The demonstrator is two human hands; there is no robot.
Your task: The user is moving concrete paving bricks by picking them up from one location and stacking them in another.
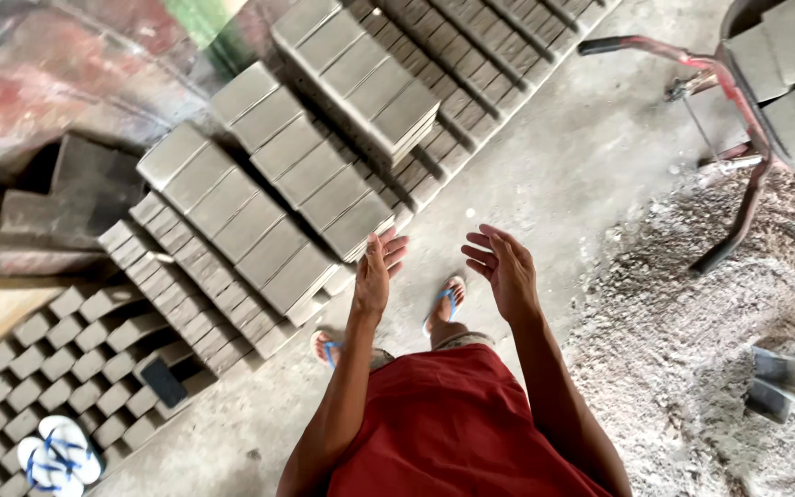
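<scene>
My left hand point(374, 271) is held out over the concrete floor point(545, 184), fingers apart and holding nothing. Its fingertips are close to the near corner of a stack of grey bricks point(259, 198) set in stepped rows. My right hand point(505, 269) hovers beside it, a little to the right, also spread and holding nothing. Below the hands I see my red garment point(453, 428) and my feet in blue-strapped sandals point(443, 308).
More grey bricks stand on edge at the lower left point(75, 359), with a pair of white and blue sandals point(57, 456) on them. A red-framed wheelbarrow point(747, 101) loaded with bricks stands at the upper right. A pile of grey sand point(692, 322) with a shovel point(784, 387) lies at right.
</scene>
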